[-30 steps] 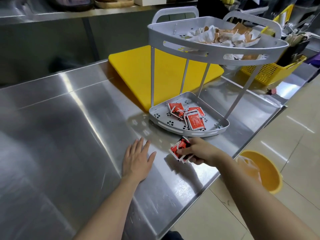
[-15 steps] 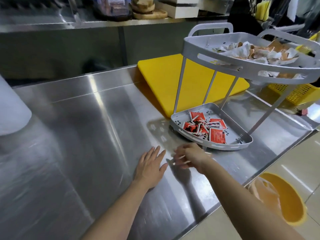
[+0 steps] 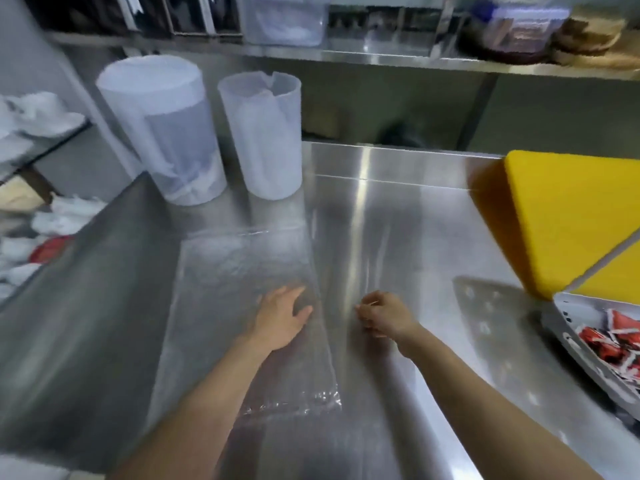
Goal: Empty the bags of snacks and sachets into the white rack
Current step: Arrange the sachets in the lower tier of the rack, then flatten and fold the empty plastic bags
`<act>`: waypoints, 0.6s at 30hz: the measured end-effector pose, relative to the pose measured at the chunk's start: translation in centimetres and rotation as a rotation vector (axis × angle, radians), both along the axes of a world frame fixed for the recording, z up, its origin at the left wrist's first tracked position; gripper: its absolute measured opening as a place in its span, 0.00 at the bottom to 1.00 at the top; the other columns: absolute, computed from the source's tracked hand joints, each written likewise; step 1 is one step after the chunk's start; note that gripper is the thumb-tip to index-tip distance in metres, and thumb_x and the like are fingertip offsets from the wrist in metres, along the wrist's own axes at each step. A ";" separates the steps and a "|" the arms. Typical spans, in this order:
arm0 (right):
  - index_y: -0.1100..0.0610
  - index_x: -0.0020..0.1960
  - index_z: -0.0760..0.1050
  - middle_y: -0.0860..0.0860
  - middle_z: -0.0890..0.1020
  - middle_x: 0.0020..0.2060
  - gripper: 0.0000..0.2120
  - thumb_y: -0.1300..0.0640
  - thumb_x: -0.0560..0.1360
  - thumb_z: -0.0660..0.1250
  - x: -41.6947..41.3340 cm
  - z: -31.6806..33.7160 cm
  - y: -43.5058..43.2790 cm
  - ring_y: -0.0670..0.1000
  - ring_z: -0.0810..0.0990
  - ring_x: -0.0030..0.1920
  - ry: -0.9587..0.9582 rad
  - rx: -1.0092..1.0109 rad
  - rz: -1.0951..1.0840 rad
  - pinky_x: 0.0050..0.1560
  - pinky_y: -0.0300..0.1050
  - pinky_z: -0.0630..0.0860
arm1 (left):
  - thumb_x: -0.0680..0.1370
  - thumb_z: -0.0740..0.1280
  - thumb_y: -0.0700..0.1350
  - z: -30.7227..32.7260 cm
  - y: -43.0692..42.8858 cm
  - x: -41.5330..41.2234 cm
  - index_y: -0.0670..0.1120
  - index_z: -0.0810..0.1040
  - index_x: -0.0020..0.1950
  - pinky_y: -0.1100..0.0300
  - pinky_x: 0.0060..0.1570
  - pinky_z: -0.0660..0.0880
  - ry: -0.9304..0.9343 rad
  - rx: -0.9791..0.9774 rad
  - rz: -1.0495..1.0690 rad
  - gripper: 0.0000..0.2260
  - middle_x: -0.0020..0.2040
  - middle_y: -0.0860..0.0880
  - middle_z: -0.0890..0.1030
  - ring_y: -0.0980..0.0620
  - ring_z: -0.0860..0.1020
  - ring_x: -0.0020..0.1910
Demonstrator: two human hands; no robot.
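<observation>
A clear bag (image 3: 242,265) lies flat at the centre of the steel counter (image 3: 398,220), with the left hand (image 3: 280,317) resting on its right side, fingers loosely spread. Beside it the right hand (image 3: 384,315) is curled; blur hides whether it pinches anything. At 4 o'clock the white rack (image 3: 568,317) holds red sachets (image 3: 609,336), with a yellow board (image 3: 561,216) at 2 o'clock.

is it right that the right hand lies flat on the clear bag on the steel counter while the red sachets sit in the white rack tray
Not quite. The head view shows the left hand lying flat on the clear bag on the steel counter. The right hand is beside the bag, fingers curled. The red sachets do sit in the white rack tray.
</observation>
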State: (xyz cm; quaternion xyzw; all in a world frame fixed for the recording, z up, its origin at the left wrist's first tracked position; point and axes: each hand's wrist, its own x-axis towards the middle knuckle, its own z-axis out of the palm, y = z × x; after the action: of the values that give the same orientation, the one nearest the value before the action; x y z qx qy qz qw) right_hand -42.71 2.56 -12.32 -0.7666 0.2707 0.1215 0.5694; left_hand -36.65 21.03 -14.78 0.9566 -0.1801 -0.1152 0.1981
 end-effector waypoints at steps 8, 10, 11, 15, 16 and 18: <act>0.63 0.56 0.73 0.62 0.78 0.57 0.15 0.58 0.72 0.65 4.8 -1.0 7.6 0.61 0.77 0.57 -0.003 -0.274 0.146 0.54 0.48 0.75 | 0.76 0.61 0.56 -0.1 14.4 -0.8 0.46 0.57 0.73 0.43 0.67 0.60 0.031 0.108 0.792 0.29 0.74 0.40 0.59 0.40 0.60 0.71; 0.63 0.59 0.68 0.62 0.76 0.57 0.22 0.55 0.70 0.68 5.6 -1.6 8.0 0.61 0.77 0.56 0.034 -0.254 0.138 0.52 0.52 0.77 | 0.74 0.64 0.57 -0.1 15.5 -1.1 0.45 0.55 0.73 0.43 0.66 0.61 0.098 0.060 0.876 0.33 0.72 0.38 0.60 0.39 0.61 0.70; 0.62 0.57 0.67 0.61 0.75 0.54 0.22 0.53 0.68 0.68 6.0 -2.1 8.0 0.58 0.77 0.52 0.046 -0.239 0.141 0.44 0.48 0.78 | 0.74 0.66 0.57 -0.2 15.7 -1.1 0.45 0.55 0.73 0.43 0.65 0.62 0.102 0.029 0.910 0.34 0.71 0.37 0.61 0.38 0.61 0.70; 0.66 0.61 0.65 0.61 0.75 0.54 0.26 0.54 0.69 0.69 6.6 -2.8 7.8 0.55 0.74 0.50 0.066 -0.256 0.141 0.40 0.44 0.73 | 0.71 0.70 0.53 0.5 15.5 -0.1 0.38 0.59 0.69 0.49 0.61 0.68 0.184 -0.190 1.008 0.35 0.64 0.38 0.71 0.37 0.71 0.64; 0.67 0.62 0.65 0.62 0.76 0.57 0.27 0.55 0.69 0.69 6.4 -2.9 7.7 0.58 0.76 0.53 0.069 -0.294 0.135 0.46 0.47 0.75 | 0.71 0.71 0.52 0.8 15.4 0.2 0.36 0.62 0.66 0.51 0.58 0.70 0.241 -0.225 1.024 0.33 0.61 0.39 0.75 0.39 0.75 0.60; 0.67 0.62 0.66 0.62 0.77 0.57 0.27 0.55 0.68 0.69 5.8 -3.0 7.5 0.61 0.78 0.56 0.079 -0.374 0.160 0.52 0.49 0.76 | 0.69 0.73 0.51 0.8 15.4 0.6 0.35 0.74 0.53 0.55 0.45 0.74 0.337 -0.301 1.007 0.22 0.48 0.41 0.82 0.42 0.80 0.44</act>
State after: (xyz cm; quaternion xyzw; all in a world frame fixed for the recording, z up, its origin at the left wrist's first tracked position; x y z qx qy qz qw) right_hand -36.88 10.07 -15.34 -0.8727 0.2491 0.1438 0.3945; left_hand -36.07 36.44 -14.01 0.8539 0.3194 -0.1307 0.3896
